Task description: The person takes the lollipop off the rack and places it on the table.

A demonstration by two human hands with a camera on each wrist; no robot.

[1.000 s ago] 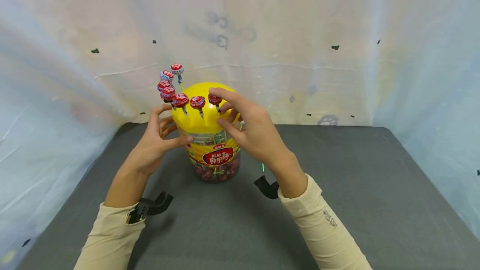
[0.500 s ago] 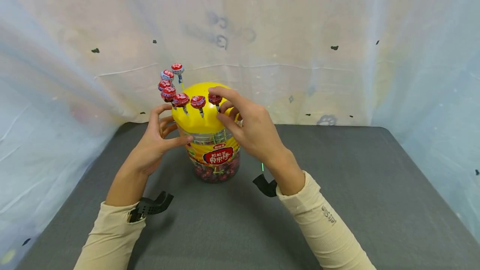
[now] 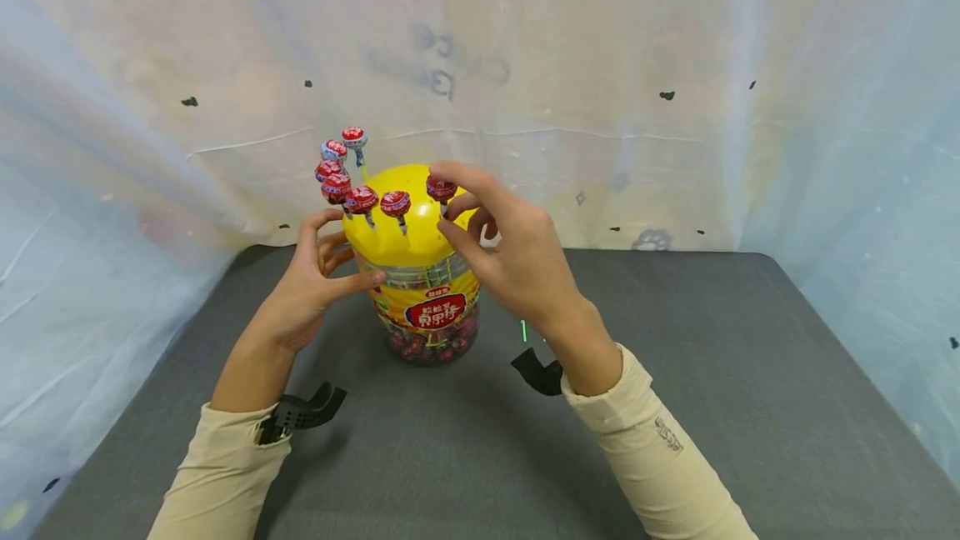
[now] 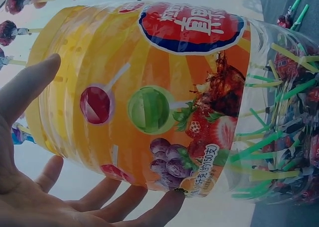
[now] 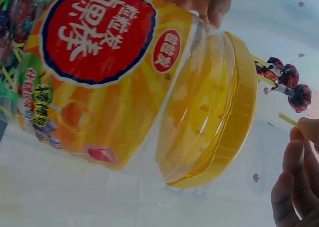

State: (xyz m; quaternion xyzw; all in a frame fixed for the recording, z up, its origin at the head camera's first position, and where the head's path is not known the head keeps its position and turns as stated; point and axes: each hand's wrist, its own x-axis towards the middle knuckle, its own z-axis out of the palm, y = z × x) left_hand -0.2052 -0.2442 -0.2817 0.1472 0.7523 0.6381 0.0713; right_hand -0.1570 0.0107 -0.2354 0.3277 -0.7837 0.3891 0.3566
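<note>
Shifted rightward from the earlier frame: my right hand (image 3: 517,265) and the lollipop (image 3: 441,187) it pinches, now farther from the row of six lollipops (image 3: 362,200). Right hand: thumb and fingers closed on that lollipop's stick (image 5: 286,118), its end apart from the yellow lid (image 3: 401,252). Left hand (image 3: 318,273): curved round the upper part of the jar (image 3: 437,312), thumb in front. Jar: one, clear, upright between my two separated hands, wrapped candies (image 3: 427,348) inside. Row of six: upright in the lid, curving from my left fingers toward my right. Green stick (image 3: 524,331): on the grey table (image 3: 420,457), below my right hand.
</note>
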